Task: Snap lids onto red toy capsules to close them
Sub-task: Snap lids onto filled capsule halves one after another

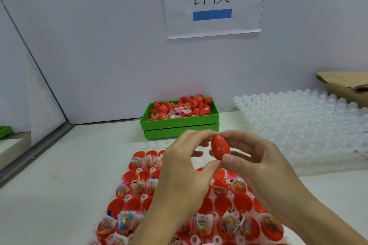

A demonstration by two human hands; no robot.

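Observation:
A closed red egg-shaped capsule (pixel 220 148) is held upright above the tray, between both hands. My left hand (pixel 183 167) pinches it from the left with fingertips at its top and thumb near its bottom. My right hand (pixel 256 161) grips it from the right, thumb on its lower front and fingers curled behind. Below lies a white holder tray (pixel 148 197) filled with open red capsule halves (pixel 130 204), many holding small bagged toys (pixel 138 187). My forearms hide part of the tray.
A green bin (pixel 180 125) at the back holds loose red lids and toy bags. White empty holder trays (pixel 310 123) are stacked at the right, with a cardboard box (pixel 344 85) behind them. A paper sign (pixel 213 0) hangs on the wall.

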